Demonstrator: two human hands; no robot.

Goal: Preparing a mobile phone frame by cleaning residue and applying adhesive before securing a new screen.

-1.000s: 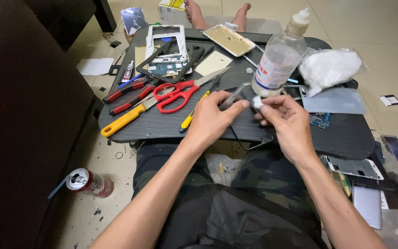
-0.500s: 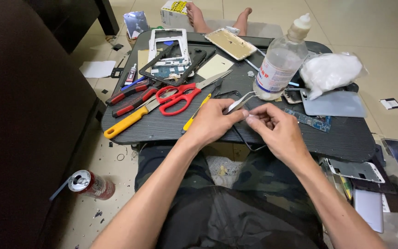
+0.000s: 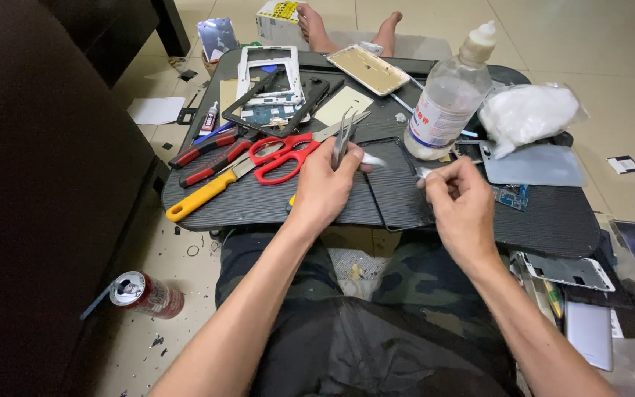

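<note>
We see bare steel, bright and smooth, in the tweezers [image 3: 343, 138] pinched in the left hand [image 3: 325, 184], with a soft white wad of cotton-like fluff [image 3: 373, 159] beside their handle end. The right hand [image 3: 458, 198] pinches something small and pale, too tiny to judge. Under both hands the lap tray [image 3: 553, 220] looks like dark matt plastic with a fine ribbed grain. On it, left of the tweezers, the scissors [image 3: 282, 156] have glossy red plastic handles. To the tweezers' right stands a clear, shiny plastic bottle [image 3: 444, 103], then a crinkled transparent bag [image 3: 527, 114] of white fluff.
</note>
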